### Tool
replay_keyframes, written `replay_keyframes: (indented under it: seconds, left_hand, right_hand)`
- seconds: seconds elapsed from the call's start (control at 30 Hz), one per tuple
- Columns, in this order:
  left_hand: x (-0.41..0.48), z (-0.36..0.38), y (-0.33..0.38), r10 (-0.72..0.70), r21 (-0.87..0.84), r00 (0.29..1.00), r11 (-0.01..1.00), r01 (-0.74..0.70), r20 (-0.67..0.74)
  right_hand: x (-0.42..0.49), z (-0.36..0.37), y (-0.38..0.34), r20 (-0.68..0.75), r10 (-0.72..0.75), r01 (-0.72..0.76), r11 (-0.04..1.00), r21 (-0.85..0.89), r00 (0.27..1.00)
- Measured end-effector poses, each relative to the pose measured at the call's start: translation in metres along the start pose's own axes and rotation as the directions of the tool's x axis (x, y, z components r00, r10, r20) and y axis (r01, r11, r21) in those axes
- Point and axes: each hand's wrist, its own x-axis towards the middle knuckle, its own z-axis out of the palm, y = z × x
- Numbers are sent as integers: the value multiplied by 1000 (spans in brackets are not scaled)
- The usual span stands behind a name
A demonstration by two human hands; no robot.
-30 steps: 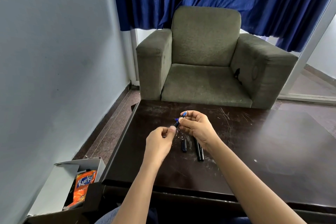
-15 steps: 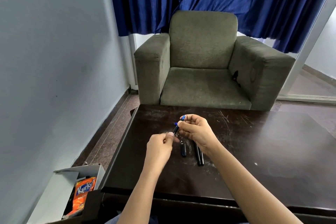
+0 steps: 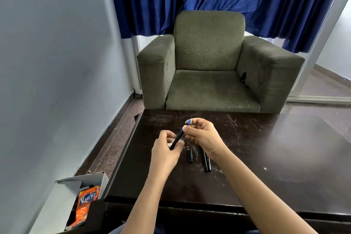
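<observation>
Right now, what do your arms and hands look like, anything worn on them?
The left forearm and right forearm are bare down to the frame's edge, no sleeve in view. The left hand and right hand are bare too: no gloves, rings, watch or bands visible.

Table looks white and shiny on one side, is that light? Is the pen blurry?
Head view: yes, glare whitens the table on its right side; the black pen, pinched by left hand and right hand, looks small, slightly soft.
</observation>
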Motion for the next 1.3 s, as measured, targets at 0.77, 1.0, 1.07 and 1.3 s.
replay_keyframes:
  seconds: [0.77,1.0,1.07,1.3]
  left_hand:
    - [2,2,1,-11,-54,997,999,7,-81]
    - [1,2,0,45,-1,996,999,-46,-76]
    - [1,1,-2,31,-30,997,999,-34,-70]
    - [-3,0,8,9,9,1000,1000,-9,-22]
  right_hand:
    - [0,0,-3,-4,-3,3,1000,18,1000]
    - [-1,4,-4,-15,-5,6,1000,22,1000]
    - [-1,5,-4,-12,-4,4,1000,19,1000]
    - [-3,7,-3,-3,4,-4,1000,1,1000]
